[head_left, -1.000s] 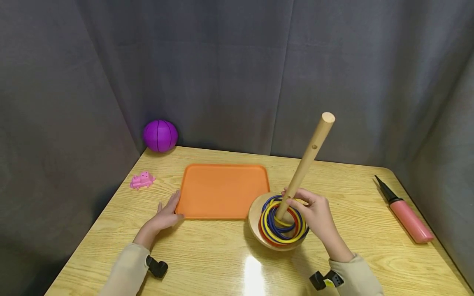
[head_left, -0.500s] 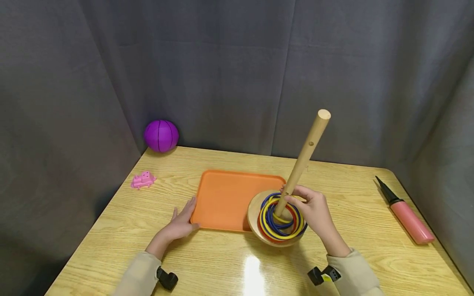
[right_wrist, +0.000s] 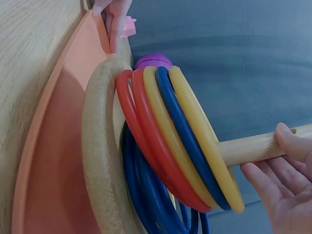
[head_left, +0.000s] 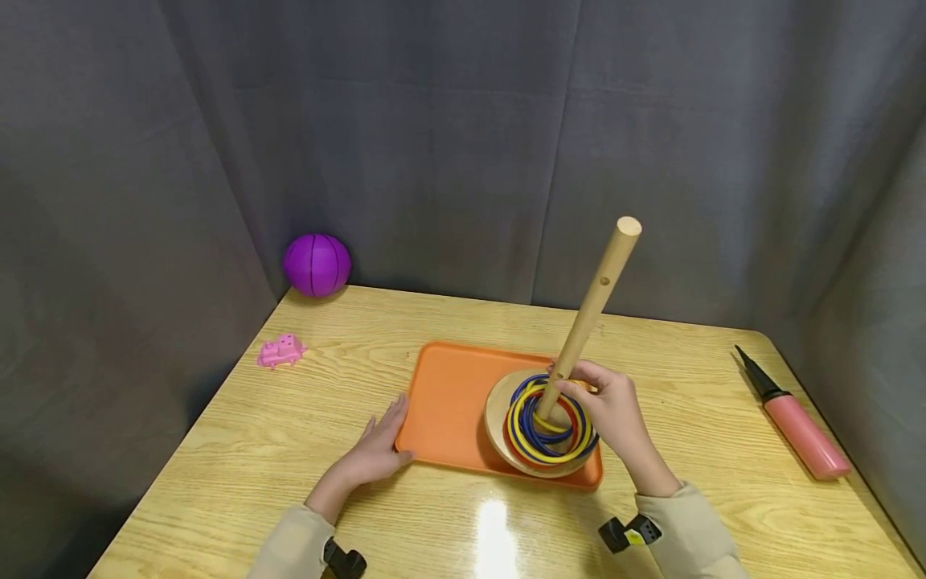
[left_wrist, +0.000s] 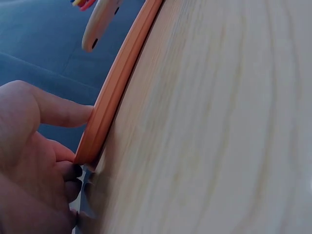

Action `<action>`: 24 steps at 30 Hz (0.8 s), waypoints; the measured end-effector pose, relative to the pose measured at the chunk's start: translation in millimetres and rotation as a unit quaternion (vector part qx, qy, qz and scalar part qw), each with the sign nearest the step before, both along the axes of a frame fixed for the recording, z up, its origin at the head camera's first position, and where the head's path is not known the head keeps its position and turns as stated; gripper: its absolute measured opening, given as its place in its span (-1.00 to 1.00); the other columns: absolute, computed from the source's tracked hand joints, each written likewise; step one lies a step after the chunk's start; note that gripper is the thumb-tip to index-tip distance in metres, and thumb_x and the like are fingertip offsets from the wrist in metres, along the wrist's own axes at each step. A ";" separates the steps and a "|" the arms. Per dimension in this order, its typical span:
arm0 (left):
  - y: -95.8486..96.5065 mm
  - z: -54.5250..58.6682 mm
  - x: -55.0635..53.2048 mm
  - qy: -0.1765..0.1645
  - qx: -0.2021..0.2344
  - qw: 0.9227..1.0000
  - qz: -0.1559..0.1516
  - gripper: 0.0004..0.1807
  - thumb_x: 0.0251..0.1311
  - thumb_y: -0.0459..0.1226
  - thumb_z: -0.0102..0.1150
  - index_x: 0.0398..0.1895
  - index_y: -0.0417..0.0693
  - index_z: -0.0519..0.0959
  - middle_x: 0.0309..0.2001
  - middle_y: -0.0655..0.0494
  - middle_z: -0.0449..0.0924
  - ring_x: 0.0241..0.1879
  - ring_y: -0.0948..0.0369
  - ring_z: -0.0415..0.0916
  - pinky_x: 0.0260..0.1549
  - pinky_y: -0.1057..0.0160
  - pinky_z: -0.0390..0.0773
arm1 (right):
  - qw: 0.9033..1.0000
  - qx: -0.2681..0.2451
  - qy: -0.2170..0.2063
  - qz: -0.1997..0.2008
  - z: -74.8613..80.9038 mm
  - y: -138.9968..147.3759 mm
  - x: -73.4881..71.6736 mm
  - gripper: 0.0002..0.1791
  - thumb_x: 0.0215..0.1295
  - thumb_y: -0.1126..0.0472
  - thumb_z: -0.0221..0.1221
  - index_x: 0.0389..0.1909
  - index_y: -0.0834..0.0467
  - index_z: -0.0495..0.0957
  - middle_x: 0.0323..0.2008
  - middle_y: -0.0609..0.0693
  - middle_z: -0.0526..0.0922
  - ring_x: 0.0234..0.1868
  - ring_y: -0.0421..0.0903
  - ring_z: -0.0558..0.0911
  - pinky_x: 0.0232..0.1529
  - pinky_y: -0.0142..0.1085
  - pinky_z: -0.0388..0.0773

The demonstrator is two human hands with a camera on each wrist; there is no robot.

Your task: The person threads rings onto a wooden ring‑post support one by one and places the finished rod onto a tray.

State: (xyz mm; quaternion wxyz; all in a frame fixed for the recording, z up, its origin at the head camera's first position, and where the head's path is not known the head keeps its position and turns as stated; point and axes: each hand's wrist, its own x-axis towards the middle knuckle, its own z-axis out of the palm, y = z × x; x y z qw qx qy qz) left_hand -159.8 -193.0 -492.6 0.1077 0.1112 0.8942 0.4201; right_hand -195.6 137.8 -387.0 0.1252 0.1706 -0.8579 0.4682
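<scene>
My right hand (head_left: 611, 410) pinches the lower part of a wooden post (head_left: 593, 310) between thumb and fingers. This ring-toss stand has a round wooden base (right_wrist: 100, 146), held over the right part of an orange tray (head_left: 448, 402), with a gap to the tray floor in the right wrist view. Red, yellow and blue rings (right_wrist: 165, 131) lie loosely around the post on the base. At the tray's near left corner, my left hand (head_left: 372, 454) presses the edge, fingers extended along the left side and thumb against the near rim (left_wrist: 109, 97).
A purple ball (head_left: 317, 265) sits at the table's back left corner, with a small pink toy (head_left: 282, 351) in front of it. Toward the right edge lies a pink hand pump (head_left: 803, 434) with a black nozzle. Grey curtains (head_left: 434, 145) surround the wooden table (head_left: 694, 386).
The left hand has pushed the tray rightward and slightly nearer, so it now lies beneath the stand's base. The right hand keeps its pinch on the post, which has shifted slightly left.
</scene>
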 end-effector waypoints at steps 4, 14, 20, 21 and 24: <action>4.7 0.8 4.1 0.002 0.006 1.000 0.002 -0.11 0.24 -0.37 0.11 0.51 -0.33 -0.17 0.55 -0.22 -0.25 0.55 -0.13 -0.35 0.45 -0.26 -0.40 | 1.000 -0.007 -0.006 0.004 -3.1 -0.9 -3.4 -0.75 0.19 0.25 0.30 -0.10 0.22 0.70 -0.20 0.12 0.77 -0.11 -0.50 0.60 -0.14 -0.50 0.61; 27.6 5.0 16.9 0.012 0.006 1.000 0.004 -0.11 0.21 -0.36 0.16 0.50 -0.37 -0.10 0.54 -0.26 -0.17 0.54 -0.16 -0.27 0.42 -0.31 -0.42 | 0.999 -0.032 -0.005 0.017 -10.4 -3.2 -9.7 -0.72 0.18 0.30 0.30 -0.08 0.25 0.69 -0.16 0.13 0.76 -0.13 -0.58 0.57 -0.18 -0.58 0.59; 36.9 5.2 23.3 0.011 0.013 1.000 -0.002 -0.10 0.20 -0.34 0.17 0.49 -0.38 -0.09 0.54 -0.26 -0.18 0.54 -0.17 -0.26 0.42 -0.33 -0.41 | 0.999 -0.032 -0.017 0.010 -16.1 -4.2 -12.6 -0.73 0.19 0.28 0.30 -0.07 0.21 0.69 -0.15 0.12 0.76 -0.13 -0.59 0.56 -0.16 -0.51 0.63; 37.7 4.8 23.9 0.011 0.013 1.000 -0.004 -0.10 0.20 -0.33 0.18 0.49 -0.38 -0.09 0.54 -0.26 -0.18 0.54 -0.16 -0.26 0.41 -0.33 -0.42 | 0.999 -0.031 -0.016 0.008 -17.6 -4.4 -13.3 -0.73 0.19 0.28 0.30 -0.07 0.20 0.70 -0.15 0.11 0.76 -0.12 -0.58 0.56 -0.16 -0.49 0.64; 38.1 2.5 24.4 0.010 0.019 1.000 -0.005 -0.09 0.20 -0.31 0.19 0.50 -0.36 -0.10 0.54 -0.25 -0.18 0.54 -0.16 -0.27 0.42 -0.32 -0.44 | 0.999 -0.030 -0.016 0.010 -22.2 -5.1 -15.2 -0.75 0.19 0.28 0.30 -0.09 0.17 0.71 -0.16 0.10 0.77 -0.12 -0.57 0.57 -0.13 -0.44 0.65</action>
